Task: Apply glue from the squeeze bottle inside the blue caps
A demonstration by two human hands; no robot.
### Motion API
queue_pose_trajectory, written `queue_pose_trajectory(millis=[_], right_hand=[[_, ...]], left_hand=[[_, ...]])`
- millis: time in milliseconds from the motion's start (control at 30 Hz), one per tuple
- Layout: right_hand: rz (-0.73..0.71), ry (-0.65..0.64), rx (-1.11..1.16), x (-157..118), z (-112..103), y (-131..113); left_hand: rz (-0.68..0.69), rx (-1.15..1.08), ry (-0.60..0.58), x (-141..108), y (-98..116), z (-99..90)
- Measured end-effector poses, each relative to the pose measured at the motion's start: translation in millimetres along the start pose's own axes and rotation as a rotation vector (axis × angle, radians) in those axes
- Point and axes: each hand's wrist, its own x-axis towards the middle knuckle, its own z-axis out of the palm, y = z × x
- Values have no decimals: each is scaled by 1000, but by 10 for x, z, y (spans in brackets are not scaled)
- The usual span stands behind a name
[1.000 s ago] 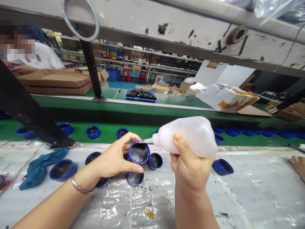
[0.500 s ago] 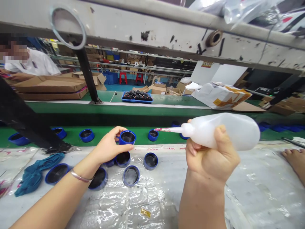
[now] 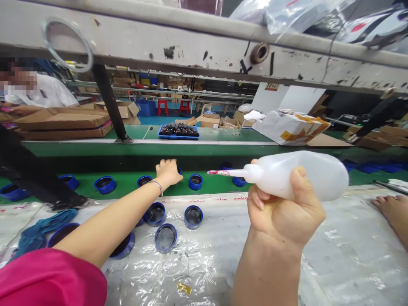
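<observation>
My right hand (image 3: 283, 204) is wrapped around a translucent white squeeze bottle (image 3: 306, 174). The bottle lies nearly level, its thin nozzle, with red and white marks near the tip, pointing left. Over the green belt, my left hand (image 3: 168, 173) has its fingers curled round a blue round cup with a dark inside (image 3: 179, 171), mostly hidden by the hand. Just left of that hand sits another blue cup (image 3: 144, 181), and to its right one more (image 3: 195, 182). Nearer me on the plastic-covered table (image 3: 216, 263) lie several such cups, including one with a greyer inside (image 3: 165, 237).
A teal cloth (image 3: 44, 229) lies at left beside a black post (image 3: 32, 170). A white metal beam (image 3: 191, 46) crosses overhead. Beyond the belt are a blue tray of dark parts (image 3: 179, 131) and a wrapped box (image 3: 290, 126). Another person's hand (image 3: 393, 212) rests at right.
My left hand has moved forward from the table edge over the belt with the cup, turning its back to me. A pink sleeve has entered view. The bottle stays nearly in place.
</observation>
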Motion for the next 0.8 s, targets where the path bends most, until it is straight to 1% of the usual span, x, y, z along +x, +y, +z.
queue_pose_trajectory(millis=[100,200,300,367,467,600,667,733,800], right_hand=[[-22,10,-47,24,-19,-23],[-31,-2,-82,57,-36,-32],[-58,-3,-93,76,-31,-47],[-65,-4,-87,74,-21,-69],[-51,-7,-103,55,-7,-98],[-45,-55,-107,23,26,-73],[-43,-63,-90,7,50,-36],[-30,-70,-75,-12,74,2],[-26,-90,-69,-35,94,40]], left_hand=[[121,-7,18,-123,171,70],[229,-31,-28,-298,302,61],[314,-68,-84,-532,330,-23],[358,-104,-124,-710,270,-101],[363,-159,-171,-934,35,-254],[243,-209,-181,-1044,-497,-539],[198,-216,-216,-1070,-754,-664],[182,-209,-265,-1120,-929,-718],[185,-196,-293,-1191,-993,-675]])
